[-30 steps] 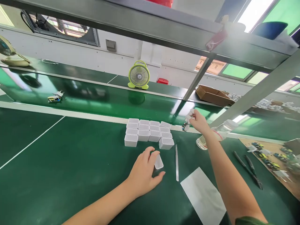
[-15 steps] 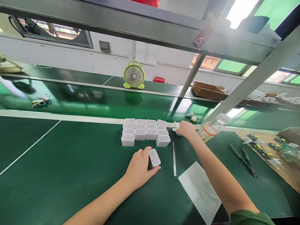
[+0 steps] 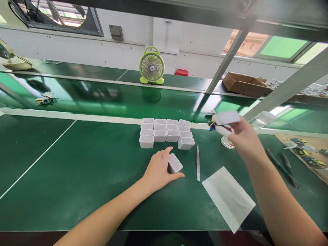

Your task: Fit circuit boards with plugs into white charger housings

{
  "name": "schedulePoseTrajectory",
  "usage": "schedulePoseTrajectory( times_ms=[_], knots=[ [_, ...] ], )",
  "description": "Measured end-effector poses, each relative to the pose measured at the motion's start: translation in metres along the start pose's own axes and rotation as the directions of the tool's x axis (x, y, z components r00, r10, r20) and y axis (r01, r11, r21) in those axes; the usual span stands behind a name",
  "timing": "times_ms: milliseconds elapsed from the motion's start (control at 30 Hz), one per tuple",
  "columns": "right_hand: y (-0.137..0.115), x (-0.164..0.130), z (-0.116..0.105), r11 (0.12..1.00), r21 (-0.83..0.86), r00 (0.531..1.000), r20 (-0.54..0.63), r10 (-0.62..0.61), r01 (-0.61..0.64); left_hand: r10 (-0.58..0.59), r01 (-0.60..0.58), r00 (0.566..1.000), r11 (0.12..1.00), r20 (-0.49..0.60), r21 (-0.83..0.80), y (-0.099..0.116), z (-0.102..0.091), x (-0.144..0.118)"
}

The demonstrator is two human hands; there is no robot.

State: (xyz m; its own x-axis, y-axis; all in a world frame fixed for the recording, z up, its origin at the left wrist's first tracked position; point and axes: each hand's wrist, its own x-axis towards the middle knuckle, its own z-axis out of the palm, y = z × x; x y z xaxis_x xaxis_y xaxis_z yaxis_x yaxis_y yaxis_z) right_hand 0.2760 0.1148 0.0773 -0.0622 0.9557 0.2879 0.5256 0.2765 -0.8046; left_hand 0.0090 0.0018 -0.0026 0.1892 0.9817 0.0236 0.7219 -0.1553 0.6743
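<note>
My left hand [image 3: 159, 171] is curled round a small white plastic box [image 3: 175, 162] on the green table, thumb in front and fingers behind. My right hand [image 3: 242, 135], raised over the right side, pinches a white plastic part [image 3: 226, 118] with a small circuit board [image 3: 212, 125] bearing yellow and blue pieces at its left end. Beyond my left hand stand several similar white boxes [image 3: 160, 135] in tight rows. Tweezers [image 3: 198, 162] lie to the right of the held box. A white sheet of paper [image 3: 229, 198] lies nearer me, between my forearms.
A clear bottle [image 3: 263, 119] stands behind my right hand, partly hidden. Farther right are pliers [image 3: 283, 167] and cardboard [image 3: 315, 147] with several circuit boards. A green fan [image 3: 152, 66] and a cardboard box [image 3: 246, 83] stand at the back, beyond a slanting metal post [image 3: 287, 83].
My right hand has lifted the white part with its circuit board off the table and moved right. My left hand stays at the box. The view has tilted downward.
</note>
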Motion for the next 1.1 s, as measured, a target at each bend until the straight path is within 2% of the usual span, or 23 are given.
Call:
schedulePoseTrajectory(
  times_ms=[33, 67, 100, 200, 267, 333, 400, 467, 533, 600, 667, 733, 800, 867, 933, 1000, 1100],
  knots=[
    [-0.001, -0.012, 0.002, 0.974, 0.227, 1.0, -0.005, 0.004, -0.003, -0.008, 0.007, 1.0, 1.0, 0.006, 0.021, 0.001, -0.001, 0.0],
    [-0.001, -0.024, 0.006, 0.922, 0.385, 0.999, 0.013, 0.03, -0.032, -0.011, 0.01, 1.0, 0.999, 0.019, 0.042, 0.002, -0.002, 0.0],
    [0.0, -0.034, 0.012, 0.886, 0.459, 0.998, 0.045, 0.055, -0.069, -0.003, 0.0, 0.999, 0.998, 0.047, 0.063, 0.003, -0.003, 0.0],
    [0.009, -0.055, 0.029, 0.795, 0.581, 0.984, 0.136, 0.117, -0.174, 0.038, -0.061, 0.989, 0.985, 0.143, 0.161, 0.009, -0.002, -0.005],
    [0.019, -0.062, 0.036, 0.738, 0.632, 0.971, 0.173, 0.164, -0.237, 0.023, -0.056, 0.991, 0.967, 0.132, 0.249, 0.015, 0.001, -0.01],
    [0.029, -0.065, 0.038, 0.705, 0.654, 0.961, 0.198, 0.192, -0.275, -0.02, -0.003, 0.996, 0.967, 0.085, 0.255, 0.021, 0.004, -0.016],
    [0.036, -0.068, 0.037, 0.671, 0.672, 0.949, 0.241, 0.201, -0.313, -0.049, 0.035, 0.993, 0.991, 0.104, 0.13, 0.026, 0.003, -0.02],
    [0.039, -0.071, 0.035, 0.638, 0.686, 0.935, 0.293, 0.198, -0.35, -0.052, 0.073, 0.975, 0.993, 0.217, -0.091, 0.027, 0.0, -0.021],
    [0.038, -0.075, 0.034, 0.612, 0.702, 0.928, 0.327, 0.18, -0.366, -0.017, 0.129, 0.936, 0.946, 0.351, -0.297, 0.025, -0.006, -0.02],
    [0.035, -0.078, 0.035, 0.601, 0.715, 0.93, 0.33, 0.162, -0.358, 0.045, 0.135, 0.903, 0.914, 0.427, -0.383, 0.021, -0.011, -0.016],
    [0.034, -0.082, 0.036, 0.618, 0.707, 0.935, 0.32, 0.154, -0.343, 0.12, 0.052, 0.891, 0.931, 0.439, -0.36, 0.017, -0.013, -0.013],
    [0.035, -0.085, 0.036, 0.666, 0.668, 0.936, 0.318, 0.15, -0.333, 0.187, -0.052, 0.886, 0.949, 0.425, -0.31, 0.014, -0.012, -0.011],
    [0.035, -0.087, 0.035, 0.708, 0.627, 0.933, 0.336, 0.13, -0.325, 0.229, -0.129, 0.911, 0.948, 0.343, -0.291, 0.013, -0.01, -0.011],
    [0.031, -0.089, 0.033, 0.722, 0.615, 0.911, 0.408, 0.055, -0.319, 0.215, -0.146, 0.954, 0.942, 0.207, -0.303, 0.013, -0.008, -0.012],
    [0.021, -0.091, 0.031, 0.719, 0.634, 0.879, 0.472, -0.067, -0.286, 0.17, -0.125, 0.98, 0.933, 0.106, -0.337, 0.014, -0.007, -0.014],
    [0.007, -0.095, 0.031, 0.721, 0.653, 0.857, 0.488, -0.166, -0.232, 0.175, -0.152, 0.984, 0.922, 0.035, -0.355, 0.015, -0.006, -0.015],
    [-0.008, -0.103, 0.034, 0.724, 0.662, 0.849, 0.484, -0.213, -0.196, 0.299, -0.317, 0.948, 0.892, -0.106, -0.323, 0.016, -0.006, -0.015]
  ],
)
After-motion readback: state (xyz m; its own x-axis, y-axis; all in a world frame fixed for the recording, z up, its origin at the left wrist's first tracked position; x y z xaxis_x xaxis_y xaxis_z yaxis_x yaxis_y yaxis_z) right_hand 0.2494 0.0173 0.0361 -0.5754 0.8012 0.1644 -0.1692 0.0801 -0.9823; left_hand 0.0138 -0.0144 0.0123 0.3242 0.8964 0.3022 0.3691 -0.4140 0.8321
